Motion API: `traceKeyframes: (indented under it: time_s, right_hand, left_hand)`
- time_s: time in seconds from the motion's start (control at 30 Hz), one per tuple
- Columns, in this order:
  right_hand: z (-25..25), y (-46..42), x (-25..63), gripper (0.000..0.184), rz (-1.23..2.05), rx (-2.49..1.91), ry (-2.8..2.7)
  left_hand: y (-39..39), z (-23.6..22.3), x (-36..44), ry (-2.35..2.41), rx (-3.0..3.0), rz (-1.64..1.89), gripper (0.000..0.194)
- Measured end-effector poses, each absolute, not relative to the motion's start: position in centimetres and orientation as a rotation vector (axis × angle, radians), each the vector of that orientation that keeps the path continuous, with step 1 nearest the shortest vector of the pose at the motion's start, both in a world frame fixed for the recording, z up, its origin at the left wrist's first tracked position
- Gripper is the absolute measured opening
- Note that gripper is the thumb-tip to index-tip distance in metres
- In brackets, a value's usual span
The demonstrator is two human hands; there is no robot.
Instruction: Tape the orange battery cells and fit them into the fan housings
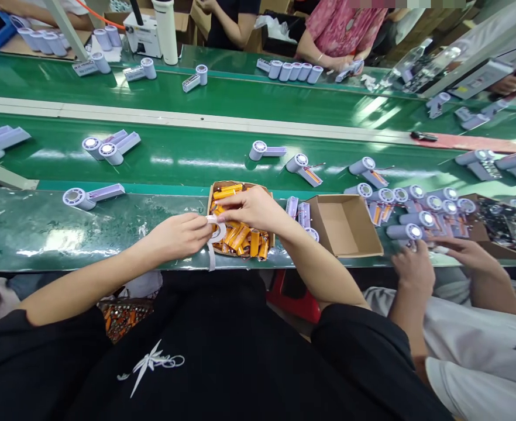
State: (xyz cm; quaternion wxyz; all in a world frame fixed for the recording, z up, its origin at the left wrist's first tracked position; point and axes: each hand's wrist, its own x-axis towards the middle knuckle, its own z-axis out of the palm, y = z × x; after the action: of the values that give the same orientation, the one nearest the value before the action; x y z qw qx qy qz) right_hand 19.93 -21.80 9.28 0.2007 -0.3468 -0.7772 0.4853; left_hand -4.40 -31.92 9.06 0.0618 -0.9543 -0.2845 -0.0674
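Observation:
Over the front edge of the bench, my left hand (186, 234) is closed, with its fingertips pinched at a roll of white tape (218, 233). A loose strip of the tape hangs down past the bench edge. My right hand (253, 207) meets it from the other side, thumb and fingers bent at the tape; the exact grip is partly hidden. Directly beneath both hands is a small cardboard box (272, 238) filled with orange-wrapped battery cells (239, 237). Just right of that box lie several pale purple fan housings (304, 214).
An open cardboard box (343, 225) sits to the right. Beyond it, a co-worker's hands (416, 269) handle one of many purple handheld fans (416, 218). More fans (111, 152) lie along the green conveyor belt (188, 158). People work on the far side.

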Motion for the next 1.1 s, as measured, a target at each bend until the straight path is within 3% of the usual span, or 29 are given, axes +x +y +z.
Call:
traceKeyframes:
  time_s: [0.17,0.33,0.4,0.5,0.63,0.8,0.9,0.97,1.03,1.1]
  right_hand:
    - [5.8,-24.6,18.0,0.068,1.304,-1.003,-1.297]
    - [3.2,-27.5,16.5,0.093,1.389,-1.015,-1.127]
    - [3.4,-26.1,17.9,0.087,1.407,-0.995,-1.123]
    - [4.6,-22.5,22.3,0.071,1.135,-1.029,-1.199]
    - [5.2,-21.5,28.5,0.07,0.839,-1.177,-1.297]
    - [2.2,-26.4,31.4,0.069,1.067,-1.028,-1.015]
    - [1.3,-28.2,31.5,0.076,1.104,-0.989,-0.874]
    - [1.3,-28.3,31.7,0.082,1.103,-0.983,-0.808]
    - [1.4,-28.1,32.0,0.084,1.106,-0.974,-0.771]
    - [1.5,-27.9,32.5,0.081,1.129,-0.965,-0.792]
  left_hand:
    - [-32.1,10.5,-3.3,-0.973,-2.631,-0.17,0.035]
    - [-33.1,9.8,-1.8,-1.062,-2.663,-0.292,0.032]
    - [-34.6,9.2,-0.7,-0.947,-2.777,-0.455,0.027]
    - [-37.1,7.4,-1.2,-0.745,-2.91,-0.669,0.02]
    - [-37.5,2.3,-9.2,-1.345,-2.559,-0.612,0.03]
    - [-36.1,-2.7,-18.5,-1.628,-2.41,-0.643,0.024]
    - [-34.8,-1.7,-18.2,-1.758,-2.354,-0.801,0.041]
    - [-31.8,0.2,-16.5,-1.838,-2.343,-0.769,0.036]
    - [-26.9,2.2,-13.8,-1.844,-2.429,-0.515,0.028]
    - [-20.8,3.8,-10.2,-1.754,-2.584,-0.143,0.04]
